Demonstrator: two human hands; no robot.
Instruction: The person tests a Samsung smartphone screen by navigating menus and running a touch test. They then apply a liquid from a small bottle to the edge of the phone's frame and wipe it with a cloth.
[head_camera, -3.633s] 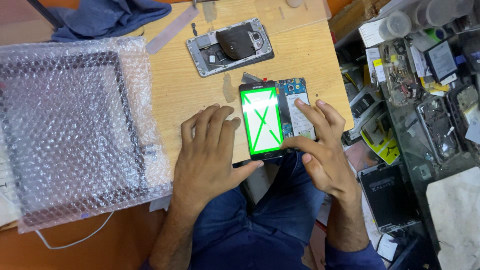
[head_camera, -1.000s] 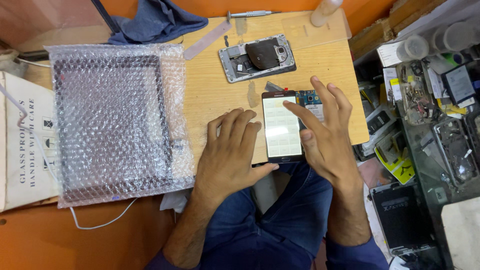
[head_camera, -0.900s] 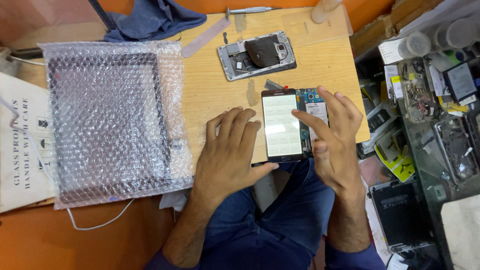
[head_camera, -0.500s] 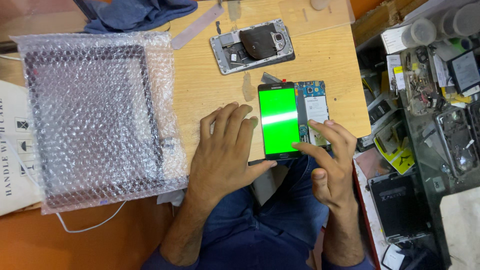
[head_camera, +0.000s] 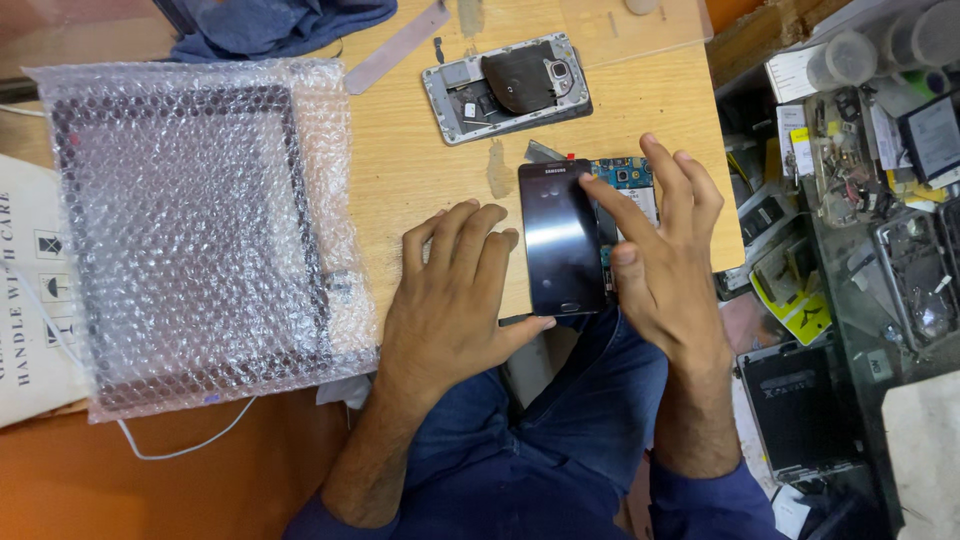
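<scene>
**Two hands at one dark phone screen**

One phone screen (head_camera: 561, 238), dark, lies near the counter (head_camera: 420, 170) edge. The left hand (head_camera: 452, 300) rests flat beside it, thumb under its lower end, grasping nothing. The right hand (head_camera: 665, 262), fingers spread, touches the glass with one fingertip. One opened phone frame (head_camera: 505, 88) lies beyond; one bubble-wrapped panel (head_camera: 190, 230) leftward.

Dark-screened phone display (head_camera: 561, 238) flat on bench

Pale wooden bench (head_camera: 420, 170), orange floor (head_camera: 200, 490), cluttered shelves (head_camera: 860, 180)
</scene>
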